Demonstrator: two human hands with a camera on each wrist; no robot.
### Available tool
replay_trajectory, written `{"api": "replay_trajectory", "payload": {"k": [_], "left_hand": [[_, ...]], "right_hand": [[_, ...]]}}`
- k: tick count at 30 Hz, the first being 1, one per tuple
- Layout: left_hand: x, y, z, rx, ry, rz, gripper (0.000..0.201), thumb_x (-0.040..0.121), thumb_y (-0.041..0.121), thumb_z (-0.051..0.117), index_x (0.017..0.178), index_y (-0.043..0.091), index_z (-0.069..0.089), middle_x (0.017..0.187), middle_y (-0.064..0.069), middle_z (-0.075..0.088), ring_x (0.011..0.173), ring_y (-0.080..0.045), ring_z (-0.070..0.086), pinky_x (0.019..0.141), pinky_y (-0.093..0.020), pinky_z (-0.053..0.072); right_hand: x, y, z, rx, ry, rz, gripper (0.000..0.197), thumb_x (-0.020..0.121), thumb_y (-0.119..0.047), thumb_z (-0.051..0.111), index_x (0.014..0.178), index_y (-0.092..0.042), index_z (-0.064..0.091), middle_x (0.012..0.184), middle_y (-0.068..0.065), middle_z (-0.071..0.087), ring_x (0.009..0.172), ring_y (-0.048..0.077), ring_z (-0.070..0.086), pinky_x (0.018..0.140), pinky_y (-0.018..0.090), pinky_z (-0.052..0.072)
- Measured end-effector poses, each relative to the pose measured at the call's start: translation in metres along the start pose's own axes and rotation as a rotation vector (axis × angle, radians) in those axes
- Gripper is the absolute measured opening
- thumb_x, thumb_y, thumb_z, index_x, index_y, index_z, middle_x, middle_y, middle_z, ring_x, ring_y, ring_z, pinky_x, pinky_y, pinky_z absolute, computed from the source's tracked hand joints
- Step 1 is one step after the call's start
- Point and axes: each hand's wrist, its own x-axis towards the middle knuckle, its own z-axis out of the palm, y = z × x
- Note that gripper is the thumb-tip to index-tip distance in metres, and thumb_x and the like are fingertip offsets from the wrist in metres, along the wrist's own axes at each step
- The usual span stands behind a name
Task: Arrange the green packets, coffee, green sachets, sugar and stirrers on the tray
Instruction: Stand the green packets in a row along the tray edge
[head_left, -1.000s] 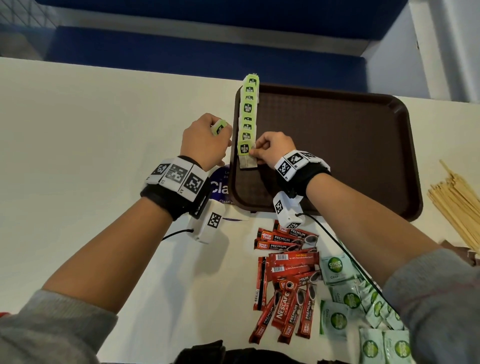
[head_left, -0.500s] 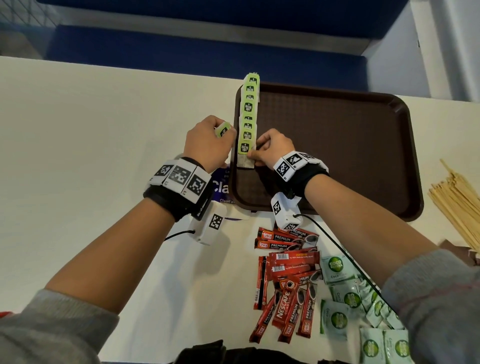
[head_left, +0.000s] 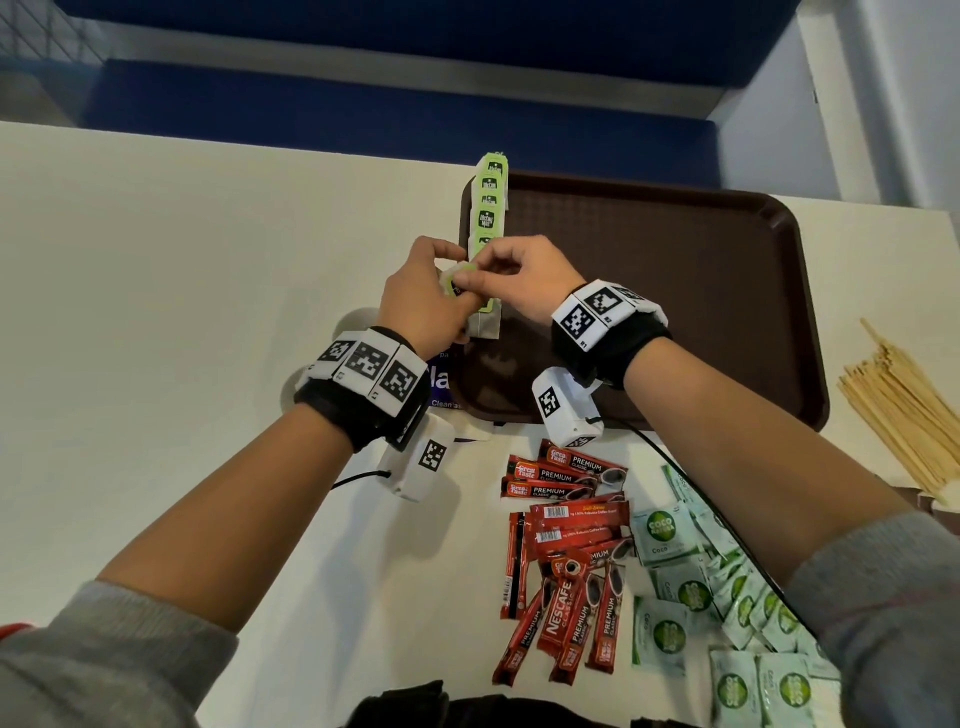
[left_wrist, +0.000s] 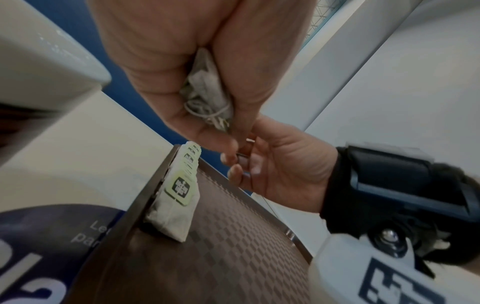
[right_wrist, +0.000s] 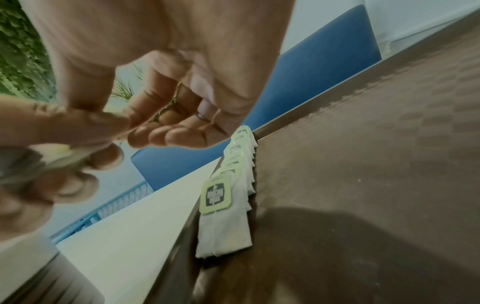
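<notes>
A row of green-tagged packets (head_left: 488, 208) lies along the left rim of the brown tray (head_left: 675, 291), the nearest one (left_wrist: 179, 197) flat on the tray floor. Just above that near end my left hand (head_left: 421, 299) grips a small bunch of green packets (left_wrist: 205, 92) with their strings. My right hand (head_left: 519, 275) meets it and pinches the green tag (head_left: 460, 273) of a packet between thumb and forefinger. Red coffee sticks (head_left: 566, 561), green-and-white sachets (head_left: 670, 535) and wooden stirrers (head_left: 898, 410) lie on the table off the tray.
A blue-labelled pack (head_left: 441, 382) sticks out from under the tray's near-left corner. Cables run from both wrist cameras across the table. A dark object (head_left: 410, 706) sits at the near edge. A blue bench stands beyond the table's far edge.
My right hand has left the nearest packet of the row and risen leftward to the packet in my left hand. The left hand has moved slightly right to meet it.
</notes>
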Motion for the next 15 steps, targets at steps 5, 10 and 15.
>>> {"api": "replay_trajectory", "payload": {"k": [5, 10, 15], "left_hand": [[-0.003, -0.001, 0.001, 0.038, -0.04, -0.012, 0.042, 0.085, 0.034, 0.068, 0.118, 0.02, 0.045, 0.087, 0.003, 0.055, 0.06, -0.011, 0.06, 0.038, -0.017, 0.049], [-0.003, -0.005, -0.003, 0.147, -0.023, 0.023, 0.025, 0.092, 0.038, 0.058, 0.106, 0.017, 0.058, 0.091, -0.003, 0.064, 0.06, -0.017, 0.064, 0.049, -0.029, 0.057], [-0.004, -0.007, -0.002, 0.083, -0.015, -0.02, 0.022, 0.092, 0.033, 0.06, 0.099, 0.012, 0.063, 0.073, 0.002, 0.059, 0.054, -0.013, 0.063, 0.043, -0.022, 0.054]], "right_hand": [[-0.002, -0.004, -0.005, 0.096, -0.015, 0.004, 0.011, 0.081, -0.016, 0.072, 0.078, -0.018, 0.061, 0.082, 0.016, 0.069, 0.07, 0.017, 0.064, 0.068, 0.031, 0.056], [-0.001, -0.002, -0.014, 0.067, 0.02, -0.011, 0.016, 0.077, -0.013, 0.075, 0.076, -0.024, 0.064, 0.073, -0.002, 0.067, 0.067, 0.006, 0.061, 0.067, 0.021, 0.052], [-0.005, -0.001, -0.013, 0.112, 0.03, -0.005, 0.012, 0.077, -0.013, 0.076, 0.082, -0.021, 0.069, 0.08, -0.002, 0.068, 0.069, 0.003, 0.061, 0.067, 0.016, 0.051]]}}
